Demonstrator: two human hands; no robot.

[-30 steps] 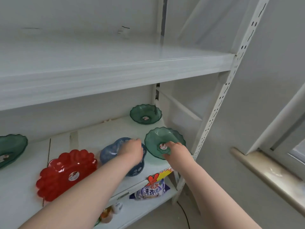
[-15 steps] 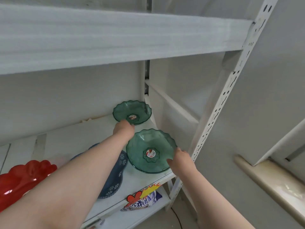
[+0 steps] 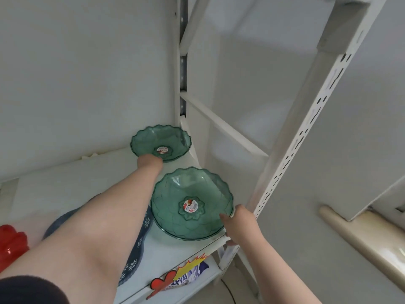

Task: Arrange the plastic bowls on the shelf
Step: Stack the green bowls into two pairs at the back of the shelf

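Head view showed the left hand [image 3: 150,162] reaching to the near rim of the back green plastic bowl [image 3: 161,142] in the shelf's [image 3: 87,183] rear right corner; its grip was hidden. The right hand [image 3: 240,220] pinched the front green bowl [image 3: 191,202] by its right rim, near the shelf's front right corner. Sliding both level, clear of the slotted upright [image 3: 291,148], would seem best. Both bowls were empty save a centre sticker; a dark blue bowl [image 3: 140,238] and a red bowl [image 3: 11,242] sat leftward

Bowls — two green [image 3: 161,141] [image 3: 191,202], one blue [image 3: 140,235], one red [image 3: 12,242].
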